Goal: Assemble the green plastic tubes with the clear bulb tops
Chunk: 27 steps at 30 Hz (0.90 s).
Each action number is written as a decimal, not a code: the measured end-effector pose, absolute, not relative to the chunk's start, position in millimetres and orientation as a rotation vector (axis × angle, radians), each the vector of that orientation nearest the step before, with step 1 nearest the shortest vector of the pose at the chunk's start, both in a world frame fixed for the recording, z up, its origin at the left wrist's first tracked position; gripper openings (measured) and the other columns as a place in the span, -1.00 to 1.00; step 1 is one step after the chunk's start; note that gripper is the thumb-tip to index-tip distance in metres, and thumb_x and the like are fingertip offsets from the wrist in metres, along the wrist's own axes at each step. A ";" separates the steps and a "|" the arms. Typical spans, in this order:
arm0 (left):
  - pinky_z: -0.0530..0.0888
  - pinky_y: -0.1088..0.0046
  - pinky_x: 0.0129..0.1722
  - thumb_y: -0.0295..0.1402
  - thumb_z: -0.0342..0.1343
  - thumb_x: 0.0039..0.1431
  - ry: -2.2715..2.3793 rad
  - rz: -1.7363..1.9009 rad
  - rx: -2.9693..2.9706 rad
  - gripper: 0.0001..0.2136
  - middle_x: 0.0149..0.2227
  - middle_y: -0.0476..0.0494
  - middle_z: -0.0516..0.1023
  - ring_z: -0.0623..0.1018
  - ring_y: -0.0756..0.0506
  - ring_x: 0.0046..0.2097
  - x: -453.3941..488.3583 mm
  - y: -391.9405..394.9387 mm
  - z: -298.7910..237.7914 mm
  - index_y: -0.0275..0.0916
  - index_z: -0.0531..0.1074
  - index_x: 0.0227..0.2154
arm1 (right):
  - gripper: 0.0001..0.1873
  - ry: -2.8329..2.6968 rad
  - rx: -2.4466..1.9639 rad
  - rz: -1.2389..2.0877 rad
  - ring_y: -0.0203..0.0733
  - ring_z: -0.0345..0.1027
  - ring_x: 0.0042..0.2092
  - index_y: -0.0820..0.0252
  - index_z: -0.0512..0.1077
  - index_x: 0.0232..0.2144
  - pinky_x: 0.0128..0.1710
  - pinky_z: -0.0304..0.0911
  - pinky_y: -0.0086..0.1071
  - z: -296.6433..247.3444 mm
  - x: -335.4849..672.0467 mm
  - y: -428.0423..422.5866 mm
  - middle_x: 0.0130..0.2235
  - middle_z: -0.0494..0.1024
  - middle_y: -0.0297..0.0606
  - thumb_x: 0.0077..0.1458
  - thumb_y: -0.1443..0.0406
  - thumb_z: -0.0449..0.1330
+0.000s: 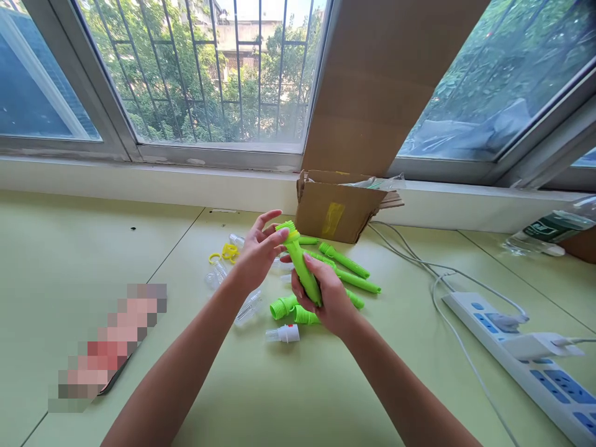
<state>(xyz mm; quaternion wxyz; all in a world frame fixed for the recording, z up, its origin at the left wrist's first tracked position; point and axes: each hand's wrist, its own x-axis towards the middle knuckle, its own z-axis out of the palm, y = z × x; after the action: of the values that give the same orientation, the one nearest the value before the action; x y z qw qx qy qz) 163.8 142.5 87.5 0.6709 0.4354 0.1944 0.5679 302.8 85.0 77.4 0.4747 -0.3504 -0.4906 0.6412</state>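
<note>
One cardboard box is noted at the far edge of the bench, against the window sill, with its flaps open. Clear plastic wrapping is seen at its mouth; any other contents are hidden. One plastic bottle is recorded lying on its side at far right.

A green tube is held tilted above the middle of the bench, just near of the box. The right hand is wrapped around its lower end, the grip closed firmly on it. The left hand is set at the ribbed upper end, which is pinched lightly between thumb and fingers, with one finger lifted clear.

Further green tubes are found lying beneath the hands and to their right. Yellow rings and clear vials are noted to the left, and a white spray nozzle lies nearer. A power strip is recorded at right.
</note>
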 end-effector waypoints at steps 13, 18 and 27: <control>0.32 0.60 -0.50 -0.29 0.23 0.02 0.625 1.483 1.091 -0.81 -0.56 0.10 0.29 0.30 0.11 -0.52 144.1 154.0 92.6 -0.24 0.34 -0.41 | -0.83 -1.587 -1.066 1.198 -0.43 0.06 -0.57 0.12 0.31 -0.26 -0.62 0.06 -0.49 74.0 309.0 88.7 -0.50 0.23 -0.48 0.10 0.20 0.14; 0.24 0.57 -0.61 -0.20 0.18 0.07 0.699 1.451 1.203 -0.67 -0.68 0.14 0.16 0.20 0.11 -0.63 141.8 153.7 92.0 -0.23 0.16 -0.59 | -0.81 -1.686 -1.171 1.017 -0.41 0.05 -0.52 0.14 0.23 -0.40 -0.55 0.03 -0.47 70.6 311.8 90.7 -0.50 0.17 -0.48 0.13 0.17 0.12; 0.22 0.51 -0.53 -0.15 0.06 0.13 1.364 1.125 2.083 -0.76 -0.57 0.03 0.37 0.30 0.05 -0.54 118.8 159.6 88.9 -0.21 0.33 -0.50 | -0.73 -1.646 -1.156 0.961 -0.40 0.02 -0.54 0.14 0.20 -0.44 -0.53 -0.01 -0.45 81.1 324.6 93.2 -0.57 0.18 -0.50 0.16 0.11 0.09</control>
<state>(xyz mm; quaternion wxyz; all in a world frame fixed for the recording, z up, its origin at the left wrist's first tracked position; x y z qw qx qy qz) 118.8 159.6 88.9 0.2035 0.7464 0.4889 0.4031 324.6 93.2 81.1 0.4405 -0.4656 -0.6629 0.3870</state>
